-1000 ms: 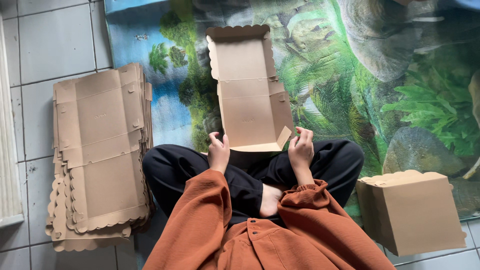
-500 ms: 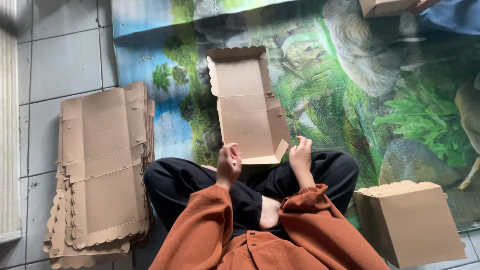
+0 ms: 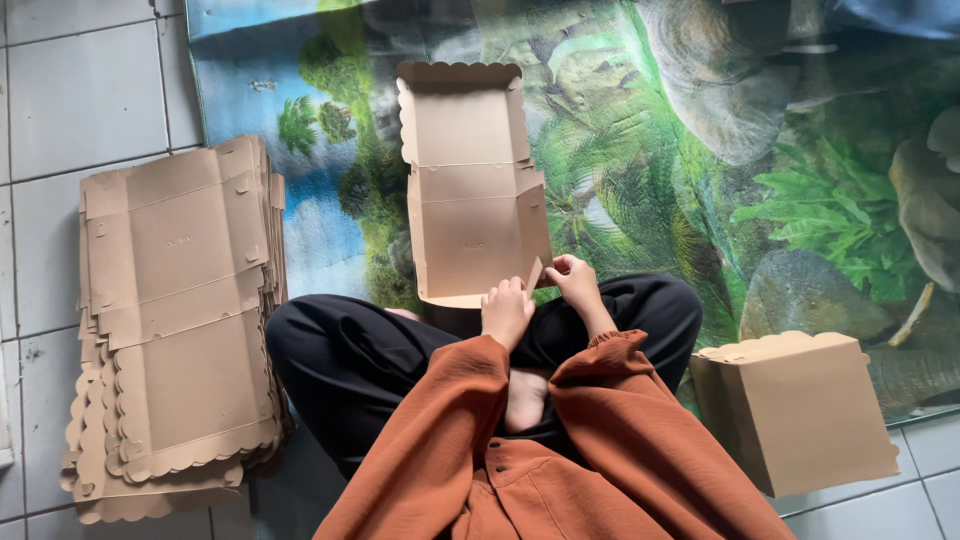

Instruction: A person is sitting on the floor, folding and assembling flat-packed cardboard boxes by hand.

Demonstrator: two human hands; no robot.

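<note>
Cardboard box blank (image 3: 470,190) flat on mat (image 3: 700,150), just beyond grips. Right hand (image 3: 577,283) pinches corner flap; left hand (image 3: 507,312) rests curled on near edge, nothing clamped. Risk: one-corner pull creases flap, skews fold.

The half-folded cardboard box (image 3: 470,190) is plain kraft brown, a shade lighter on its inner panels, with a scalloped edge along the top flap. The stack of flat box blanks (image 3: 175,320) is the same brown (its scalloped edges fan out in layers at the bottom). The assembled box (image 3: 795,410) matches them, tan on every visible face, with a wavy rim. The mat (image 3: 700,170) carries a printed jungle scene: bright green ferns and palms, grey-brown rocks, a patch of blue water and sky at its left. The sleeves (image 3: 560,440) are rust orange, the trousers (image 3: 350,360) black. The floor tiles (image 3: 90,80) are pale grey with darker grout lines.
</note>
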